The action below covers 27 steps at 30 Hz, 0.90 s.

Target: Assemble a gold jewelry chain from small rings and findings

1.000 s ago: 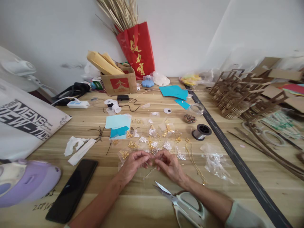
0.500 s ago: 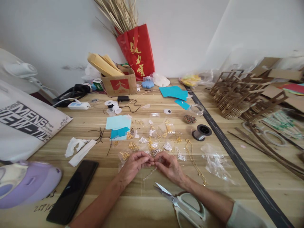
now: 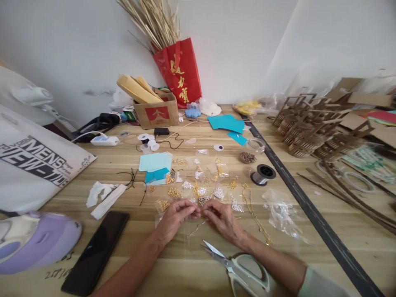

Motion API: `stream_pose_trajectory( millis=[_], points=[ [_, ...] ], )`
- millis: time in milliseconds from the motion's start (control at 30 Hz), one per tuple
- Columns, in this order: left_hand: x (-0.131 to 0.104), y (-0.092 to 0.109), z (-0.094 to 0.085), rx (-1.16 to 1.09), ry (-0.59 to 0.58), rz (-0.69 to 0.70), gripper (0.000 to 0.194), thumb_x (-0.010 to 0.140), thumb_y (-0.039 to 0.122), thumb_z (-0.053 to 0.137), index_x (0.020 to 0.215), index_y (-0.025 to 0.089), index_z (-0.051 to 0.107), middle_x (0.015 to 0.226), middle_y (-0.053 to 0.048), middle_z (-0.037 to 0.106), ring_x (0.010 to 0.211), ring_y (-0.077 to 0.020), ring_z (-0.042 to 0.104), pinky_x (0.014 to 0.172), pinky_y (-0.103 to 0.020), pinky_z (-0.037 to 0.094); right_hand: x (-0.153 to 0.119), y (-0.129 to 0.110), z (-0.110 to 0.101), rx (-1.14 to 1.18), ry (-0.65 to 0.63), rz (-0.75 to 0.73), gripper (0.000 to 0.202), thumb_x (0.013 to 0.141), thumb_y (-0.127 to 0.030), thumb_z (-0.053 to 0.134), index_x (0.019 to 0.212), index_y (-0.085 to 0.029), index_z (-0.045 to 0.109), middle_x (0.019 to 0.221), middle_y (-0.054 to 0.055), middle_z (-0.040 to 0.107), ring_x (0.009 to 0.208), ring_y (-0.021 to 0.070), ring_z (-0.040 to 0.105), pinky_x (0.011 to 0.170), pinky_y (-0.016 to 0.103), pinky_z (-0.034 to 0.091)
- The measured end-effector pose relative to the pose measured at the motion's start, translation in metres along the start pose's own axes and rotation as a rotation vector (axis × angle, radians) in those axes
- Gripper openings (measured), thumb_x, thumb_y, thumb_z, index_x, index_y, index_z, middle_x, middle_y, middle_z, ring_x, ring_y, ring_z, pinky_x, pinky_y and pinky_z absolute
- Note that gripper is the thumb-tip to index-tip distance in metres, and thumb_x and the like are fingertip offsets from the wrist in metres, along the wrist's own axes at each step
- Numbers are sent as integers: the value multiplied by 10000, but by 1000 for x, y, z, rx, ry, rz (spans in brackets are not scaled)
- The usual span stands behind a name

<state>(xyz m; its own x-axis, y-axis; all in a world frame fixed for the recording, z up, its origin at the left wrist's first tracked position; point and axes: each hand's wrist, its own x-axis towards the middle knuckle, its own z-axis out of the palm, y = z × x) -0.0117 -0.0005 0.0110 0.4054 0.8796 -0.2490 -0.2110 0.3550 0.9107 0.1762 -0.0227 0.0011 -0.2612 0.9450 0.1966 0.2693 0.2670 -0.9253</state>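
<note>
My left hand (image 3: 180, 215) and my right hand (image 3: 220, 218) meet fingertip to fingertip low over the table, both pinched closed. Whatever lies between the fingertips is too small to make out. A thin silvery chain (image 3: 196, 228) shows just below them; whether it is held or lies under the right hand I cannot tell. Just beyond the fingers are small piles of gold beads (image 3: 174, 192) and silver findings (image 3: 218, 192). A gold chain (image 3: 254, 214) lies right of my right hand. Scissors (image 3: 230, 264) with pale handles rest, blades apart, beside my right forearm.
A black phone (image 3: 95, 251) and a purple-white device (image 3: 40, 243) lie at left. A wire spool (image 3: 262, 175), a jar of beads (image 3: 247, 156) and a crumpled plastic bag (image 3: 283, 210) are at right. Woven baskets (image 3: 305, 128) stand far right; blue cards (image 3: 156, 165) lie ahead.
The whole view has shifted slightly, with things sitting a little lower in the picture. My fingertips are a touch farther apart; both hands otherwise keep their pinch in the same place.
</note>
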Motion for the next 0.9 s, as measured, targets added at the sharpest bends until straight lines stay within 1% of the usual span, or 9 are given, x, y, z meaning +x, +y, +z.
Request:
stream_pose_trajectory(
  millis=[100, 200, 400, 567, 700, 900],
  points=[
    [1, -4, -2, 91, 25, 35, 223, 737, 340, 723, 773, 121, 700, 747, -58, 712, 706, -168, 635, 691, -277, 485, -1, -1, -1, -26, 26, -35, 206, 941, -334, 468, 838, -187, 570, 659, -5, 542, 587, 126, 495, 545, 234, 397],
    [2, -7, -4, 160, 17, 52, 208, 759, 338, 702, 769, 129, 702, 724, -44, 708, 690, -160, 626, 675, -263, 474, -1, -2, -2, -39, 51, -77, 208, 948, -326, 449, 826, -192, 552, 694, 4, 528, 622, 133, 493, 572, 242, 395],
    [0, -2, 0, 235, 11, 46, 243, 748, 366, 699, 725, 125, 695, 675, -41, 689, 659, -159, 610, 651, -260, 473, -1, -5, -2, -56, 36, -116, 178, 953, -279, 432, 834, -191, 532, 696, 3, 515, 622, 134, 473, 579, 248, 379],
    [-1, 2, 3, 261, 6, 44, 252, 742, 371, 692, 695, 124, 689, 647, -38, 678, 637, -154, 601, 644, -259, 473, -2, -3, -1, -81, 3, -182, 136, 950, -224, 423, 858, -195, 517, 728, 3, 519, 633, 131, 475, 593, 245, 382],
    [0, 2, 4, 266, -6, 47, 254, 742, 375, 682, 700, 124, 687, 644, -36, 674, 624, -150, 597, 636, -258, 475, -2, 0, -1, -87, -9, -188, 108, 945, -196, 428, 876, -193, 512, 747, 5, 520, 649, 128, 480, 606, 240, 389],
    [-1, 3, 5, 301, 8, 27, 259, 739, 375, 678, 708, 118, 685, 642, -36, 673, 628, -155, 604, 639, -264, 481, -3, 2, -1, -90, -18, -211, 115, 953, -203, 424, 885, -190, 515, 772, 17, 539, 664, 133, 490, 611, 249, 403]
  ],
)
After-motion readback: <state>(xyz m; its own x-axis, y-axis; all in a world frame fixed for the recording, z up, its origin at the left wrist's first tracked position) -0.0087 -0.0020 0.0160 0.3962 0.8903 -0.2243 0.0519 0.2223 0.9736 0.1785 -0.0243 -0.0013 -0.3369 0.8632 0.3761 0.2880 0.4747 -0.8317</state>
